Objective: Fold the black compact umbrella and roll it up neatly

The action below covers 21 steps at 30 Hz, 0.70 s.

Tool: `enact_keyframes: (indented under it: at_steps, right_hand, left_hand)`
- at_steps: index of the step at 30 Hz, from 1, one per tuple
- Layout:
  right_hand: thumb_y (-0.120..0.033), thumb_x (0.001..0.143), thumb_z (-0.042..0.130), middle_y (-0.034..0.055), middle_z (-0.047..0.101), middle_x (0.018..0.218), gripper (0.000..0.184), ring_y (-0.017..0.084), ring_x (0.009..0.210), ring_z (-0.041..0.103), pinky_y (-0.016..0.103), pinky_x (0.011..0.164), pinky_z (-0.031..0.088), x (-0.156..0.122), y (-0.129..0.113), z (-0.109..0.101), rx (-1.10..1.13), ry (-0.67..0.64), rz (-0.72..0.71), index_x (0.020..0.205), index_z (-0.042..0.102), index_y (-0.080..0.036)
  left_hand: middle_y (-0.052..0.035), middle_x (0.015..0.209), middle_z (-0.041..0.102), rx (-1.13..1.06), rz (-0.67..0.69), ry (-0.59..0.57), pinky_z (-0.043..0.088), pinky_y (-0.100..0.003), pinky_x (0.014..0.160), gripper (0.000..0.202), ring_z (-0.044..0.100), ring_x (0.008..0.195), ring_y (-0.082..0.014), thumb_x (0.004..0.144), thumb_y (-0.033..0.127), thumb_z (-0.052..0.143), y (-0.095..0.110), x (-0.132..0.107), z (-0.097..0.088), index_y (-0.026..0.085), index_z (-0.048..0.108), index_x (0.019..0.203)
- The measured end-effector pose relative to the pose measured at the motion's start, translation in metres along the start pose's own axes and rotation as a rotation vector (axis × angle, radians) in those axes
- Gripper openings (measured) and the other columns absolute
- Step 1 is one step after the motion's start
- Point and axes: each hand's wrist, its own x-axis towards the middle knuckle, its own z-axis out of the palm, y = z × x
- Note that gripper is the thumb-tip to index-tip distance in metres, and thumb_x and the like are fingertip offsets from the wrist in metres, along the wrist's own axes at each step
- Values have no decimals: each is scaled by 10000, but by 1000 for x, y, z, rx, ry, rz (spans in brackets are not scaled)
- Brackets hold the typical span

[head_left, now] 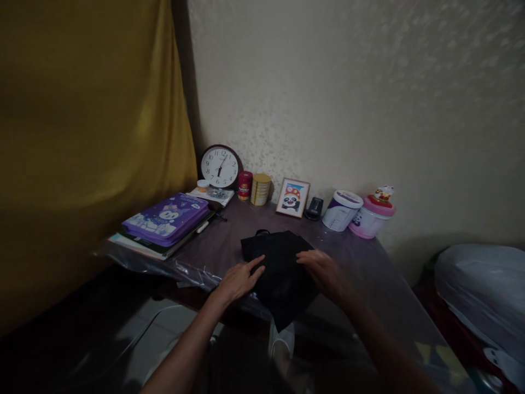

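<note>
A piece of black fabric (283,273) lies on the table near its front edge, with a small loop at its far side and one corner hanging over the edge. Its exact kind I cannot tell. My left hand (241,279) rests on its left part, fingers stretched out over the cloth. On the opposite side, my right hand (326,271) touches the fabric with straight fingers, slightly blurred by motion. Neither hand is closed round the fabric.
Plastic film covers the table (353,295). To the left, a purple case (168,219) lies on books. Along the wall stand a clock (221,166), a red tin (245,186), a yellow tin (260,190), a panda picture (292,197), a white tub (342,211) and a pink-lidded tub (369,219).
</note>
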Motion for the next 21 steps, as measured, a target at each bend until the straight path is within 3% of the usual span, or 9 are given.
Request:
enact_keyframes:
  at_steps: [5, 9, 14, 18, 21]
  right_hand:
    - [-201, 882, 345, 64, 635, 907, 240, 183, 858, 560, 348, 767, 451, 22, -4, 12, 2, -93, 140, 938, 578, -207]
    - [-231, 892, 334, 62, 628, 888, 261, 184, 849, 541, 340, 766, 421, 31, -5, 26, -4, -49, 176, 930, 590, -206]
    - [-255, 898, 342, 56, 627, 855, 256, 182, 826, 528, 326, 750, 393, 37, 2, 45, 16, -3, 193, 925, 591, -201]
    - [-276, 893, 367, 43, 629, 847, 240, 168, 812, 519, 308, 731, 382, 41, 7, 59, 24, -27, 217, 908, 593, -199]
    - [-289, 889, 382, 39, 631, 860, 233, 162, 830, 515, 305, 752, 371, 43, 8, 66, 20, -46, 240, 895, 597, -198]
  left_hand:
    - [-48, 1018, 634, 74, 30, 10, 417, -286, 786, 451, 594, 941, -199, 883, 413, 265, 4, -5, 1, 320, 315, 1321]
    - [-49, 1012, 614, 127, 73, -2, 417, -257, 782, 449, 595, 915, -173, 872, 302, 300, 4, -9, 1, 297, 312, 1320]
    - [-83, 1009, 604, 175, 83, 40, 418, -281, 782, 418, 597, 884, -194, 863, 299, 297, 4, -14, 5, 235, 383, 1267]
    - [-103, 1043, 611, 158, 76, 83, 408, -292, 790, 521, 598, 904, -206, 869, 323, 286, 6, -16, 7, 177, 185, 1359]
    - [-93, 945, 650, 117, 46, 99, 411, -280, 732, 644, 623, 822, -199, 866, 323, 310, 8, -17, 6, 148, -28, 1385]
